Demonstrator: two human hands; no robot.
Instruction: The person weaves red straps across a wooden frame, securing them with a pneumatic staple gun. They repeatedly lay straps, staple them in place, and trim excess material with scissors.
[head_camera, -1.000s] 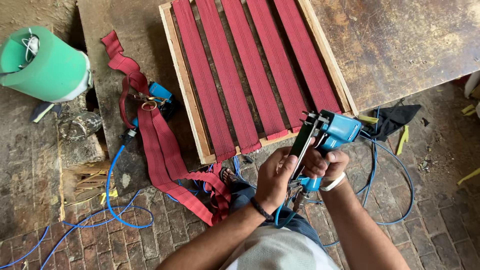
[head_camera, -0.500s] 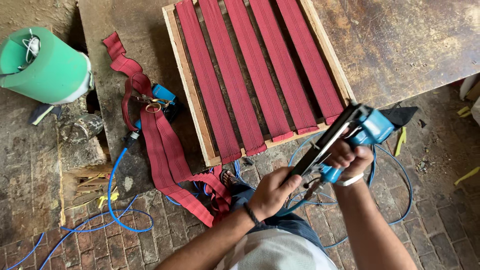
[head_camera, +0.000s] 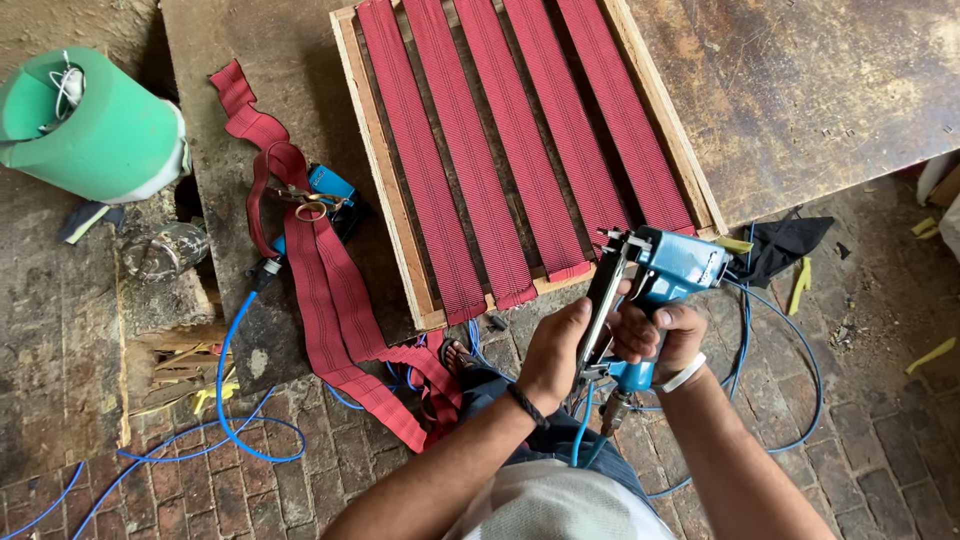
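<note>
Right now —
right hand (head_camera: 668, 340): clenched on blue staple gun (head_camera: 655, 290) handle
left hand (head_camera: 556, 352): gripping gun's magazine
far: wooden frame (head_camera: 385, 190), red webbing straps (head_camera: 480, 150)

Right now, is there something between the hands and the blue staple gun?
No. Both hands hold it directly: the right hand grips the staple gun by its handle, and the left hand touches its long dark magazine. Nothing visible lies between.

- Blue pneumatic staple gun (head_camera: 668, 268): smooth painted metal body, with a bare dull steel magazine.
- Red woven webbing straps (head_camera: 470, 160): ribbed matt cloth.
- Pale wooden frame (head_camera: 385, 190): raw, rough-sawn timber.
- Brown workbench top (head_camera: 810, 90): worn, scuffed, matt.
- Blue air hose (head_camera: 235, 400): glossy plastic.
</note>
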